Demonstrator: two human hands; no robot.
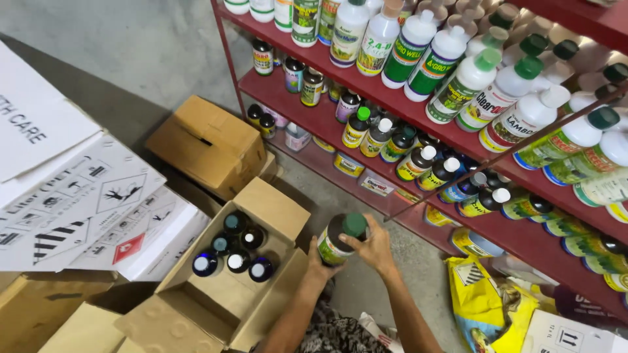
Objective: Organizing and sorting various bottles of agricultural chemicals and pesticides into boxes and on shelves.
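Nearest to us, our two forearms rise from the bottom edge, above a patterned garment, and meet on one dark bottle (pixel 341 238) with a green cap and a yellow-green label. We hold it in the air, tilted, just right of the open cardboard box (pixel 271 209) and in front of the lower red shelf (pixel 392 202). Our left hand (pixel 318 261) cups the bottle's base from below, its grip clamped around the labelled body. Our right hand (pixel 376 245) lies over the shoulder near the cap, its grip also clamped on the bottle.

At far left we see stacked white cartons (pixel 98 216) with hazard symbols, resting on brown boxes. Beside them the open cardboard box holds six dark bottles (pixel 235 252) standing upright at its far end, their caps blue, white and green. Behind it a closed brown box (pixel 209 144) sits on the concrete floor (pixel 150 52). To the right, the red shelves carry rows of white and dark bottles (pixel 458 85) with green and white caps. At lower right a yellow bag (pixel 484 307) lies on the floor.
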